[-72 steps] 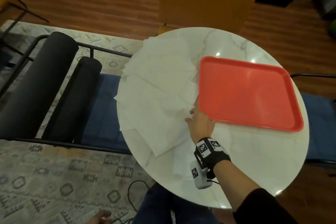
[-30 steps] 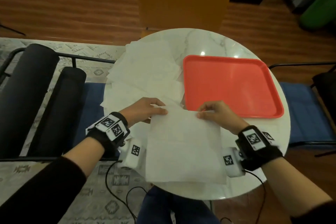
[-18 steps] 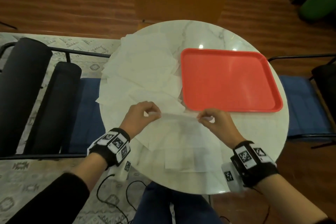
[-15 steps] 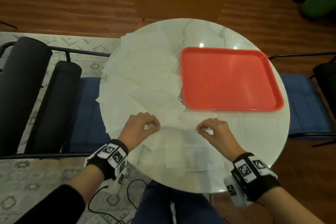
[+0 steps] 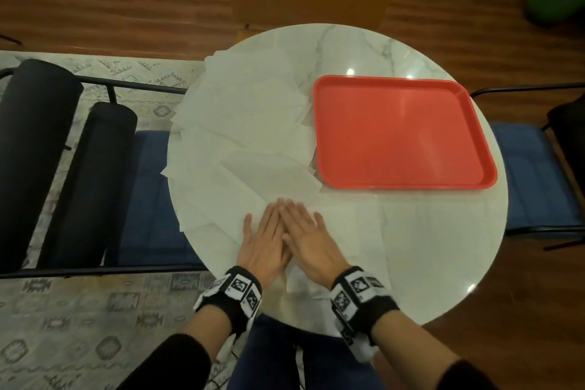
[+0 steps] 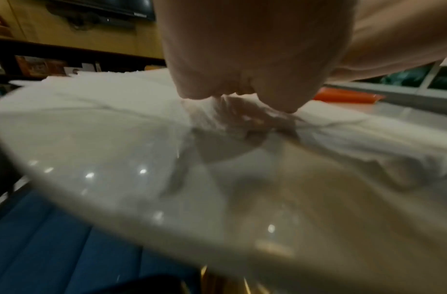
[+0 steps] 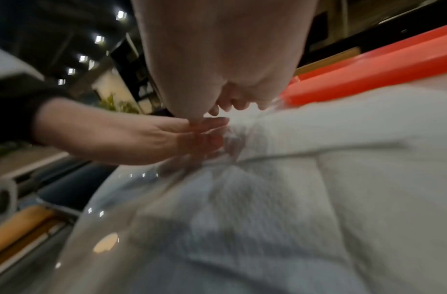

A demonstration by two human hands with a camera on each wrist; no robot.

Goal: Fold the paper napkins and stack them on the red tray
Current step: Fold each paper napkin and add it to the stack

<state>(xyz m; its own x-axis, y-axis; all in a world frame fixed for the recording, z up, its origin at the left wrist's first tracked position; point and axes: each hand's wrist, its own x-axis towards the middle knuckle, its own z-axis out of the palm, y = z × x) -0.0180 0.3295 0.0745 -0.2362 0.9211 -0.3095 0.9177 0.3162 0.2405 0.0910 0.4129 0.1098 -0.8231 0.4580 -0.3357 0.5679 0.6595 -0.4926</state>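
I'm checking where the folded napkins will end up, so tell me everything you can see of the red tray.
The red tray is a rectangular, smooth, slightly glossy tray, plastic by its look, with rounded corners and a low raised rim. It lies flat on the far right part of the round marble table, and nothing lies in it. The spread paper napkins reach its left edge; whether they touch it is hard to tell. Neither hand touches it. The right wrist view shows its rim from the side.
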